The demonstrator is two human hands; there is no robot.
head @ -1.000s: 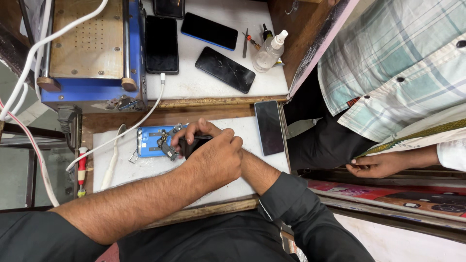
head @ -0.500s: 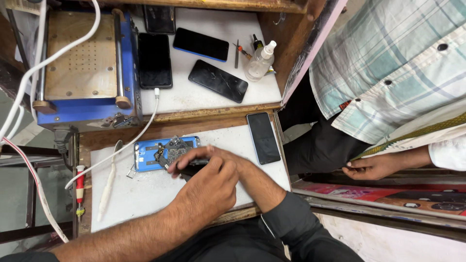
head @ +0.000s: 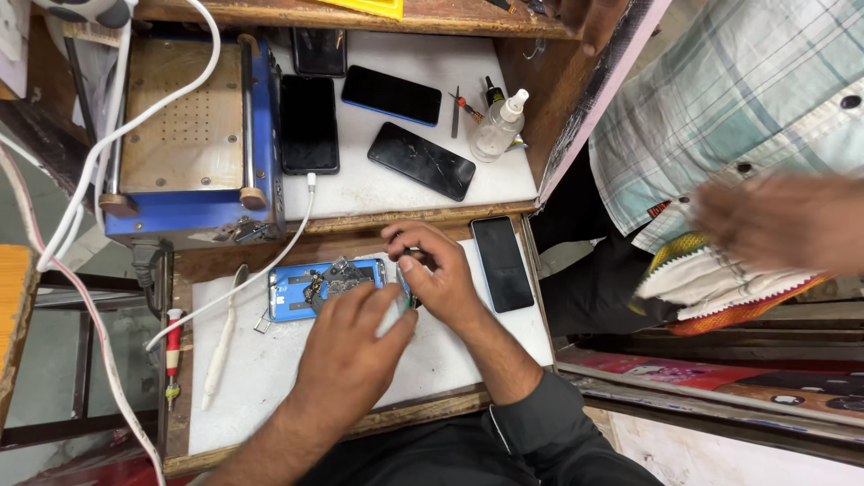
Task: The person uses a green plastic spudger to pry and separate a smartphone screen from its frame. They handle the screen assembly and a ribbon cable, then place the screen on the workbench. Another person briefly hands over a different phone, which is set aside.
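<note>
At frame centre, I'm watching the left hand [head: 353,346] and right hand [head: 438,274] both grasping the opened blue phone [head: 326,286] on the worktop [head: 261,378].

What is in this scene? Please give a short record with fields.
Left hand: over the opened blue phone, holding a small pale thing, unclear what.
Right hand: at the phone's right end, fingers bent.
Surface: white mat on a wooden bench.
Nearby: black phone, white tool, red screwdriver.
Shelf above: blue machine, dark phones, clear bottle.
Other person: checked shirt.

opened blue phone [head: 310,290], flat on mat
</note>
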